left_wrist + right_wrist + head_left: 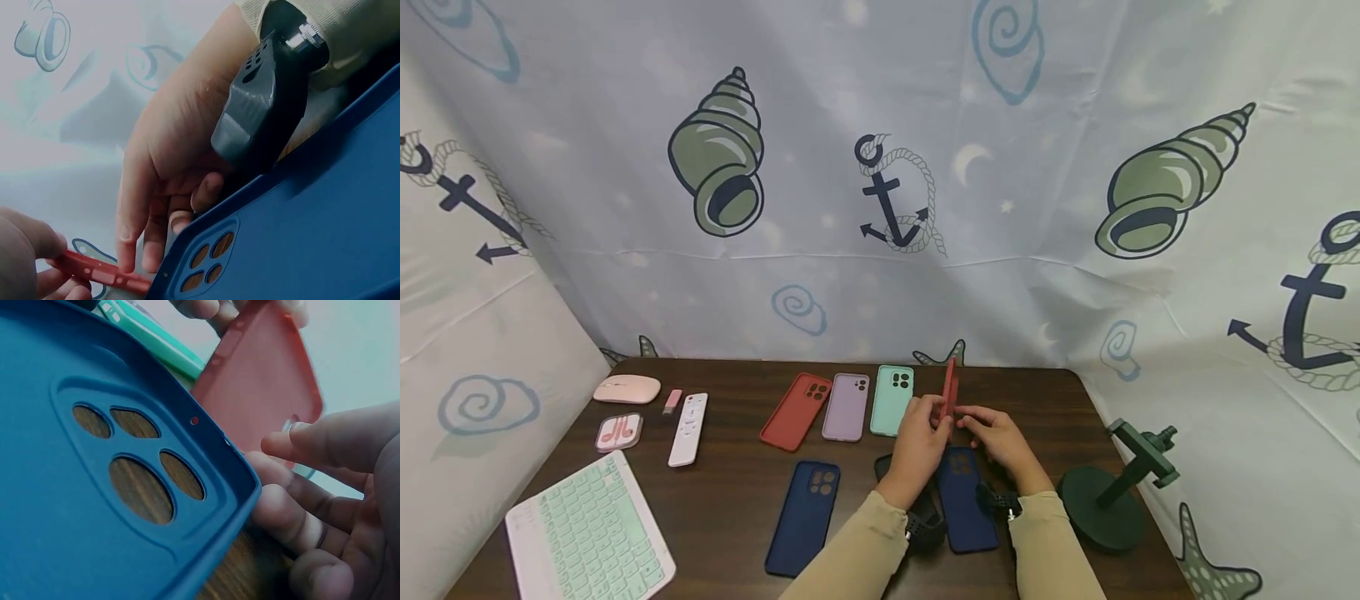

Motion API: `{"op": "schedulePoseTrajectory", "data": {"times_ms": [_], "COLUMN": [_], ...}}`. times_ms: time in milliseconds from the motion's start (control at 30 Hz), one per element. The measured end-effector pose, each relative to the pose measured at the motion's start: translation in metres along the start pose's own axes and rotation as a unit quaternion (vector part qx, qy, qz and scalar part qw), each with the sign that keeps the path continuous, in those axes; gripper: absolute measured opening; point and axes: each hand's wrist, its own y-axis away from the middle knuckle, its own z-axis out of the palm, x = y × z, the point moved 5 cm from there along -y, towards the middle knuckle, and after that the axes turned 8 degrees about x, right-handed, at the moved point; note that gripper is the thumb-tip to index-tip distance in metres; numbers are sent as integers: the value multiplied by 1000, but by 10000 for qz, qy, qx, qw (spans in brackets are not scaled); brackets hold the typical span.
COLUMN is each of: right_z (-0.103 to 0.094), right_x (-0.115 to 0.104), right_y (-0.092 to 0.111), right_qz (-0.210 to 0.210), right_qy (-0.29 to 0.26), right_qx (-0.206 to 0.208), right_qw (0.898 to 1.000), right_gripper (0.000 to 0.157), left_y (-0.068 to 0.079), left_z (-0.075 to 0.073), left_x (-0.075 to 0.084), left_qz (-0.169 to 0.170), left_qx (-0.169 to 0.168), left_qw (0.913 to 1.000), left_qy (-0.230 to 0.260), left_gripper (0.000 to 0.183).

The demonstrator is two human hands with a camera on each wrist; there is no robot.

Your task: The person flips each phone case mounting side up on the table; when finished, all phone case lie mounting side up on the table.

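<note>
My left hand [921,446] holds a red phone case [951,392] on edge above the table, thumb on one side and fingers on the other. My right hand [1000,437] pinches the lower end of that case with thumb and fingertips, as the right wrist view shows the case [262,381] between both hands. Below the hands lies a dark blue phone case [967,508], seen large in the right wrist view with its camera holes. Partly hidden under my left wrist is a black case [882,467].
A second red case [797,411], a lilac case [846,407], a mint case [892,398] and another blue case [803,517] lie leftward. Further left are a keyboard [591,533], remote [688,429], mouse [627,388] and boxed earphones [619,432]. A green stand [1105,504] stands right.
</note>
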Motion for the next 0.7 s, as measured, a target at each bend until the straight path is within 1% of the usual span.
{"op": "schedulePoseTrajectory", "data": {"times_ms": [133,233,400,500,600,700], "right_z": [1,1,0,0,0,-1], "right_x": [1,3,5,5,5,5], "right_y": [1,1,0,-1,-3,-4], "right_qz": [73,166,229,233,222,204], "right_qy": [44,44,21,12,14,32], "right_qx": [-40,-33,-23,-19,-2,27], "right_qw": [10000,9998,9997,9997,9998,9998], "right_gripper": [33,35,34,35,35,35], "left_y": [0,-1,-4,-4,-4,-3], "left_z": [-5,-9,-13,-13,-14,-13], "left_x": [-2,-5,-14,-17,-19,-21], "left_qz": [-45,-14,12,126,278,304], "left_qx": [93,175,391,472,492,397], "left_qw": [9993,9976,9903,9840,9724,9600], "left_qy": [-371,-663,-1333,-1711,-2265,-2756], "left_gripper": [31,31,30,27,23,21]}}
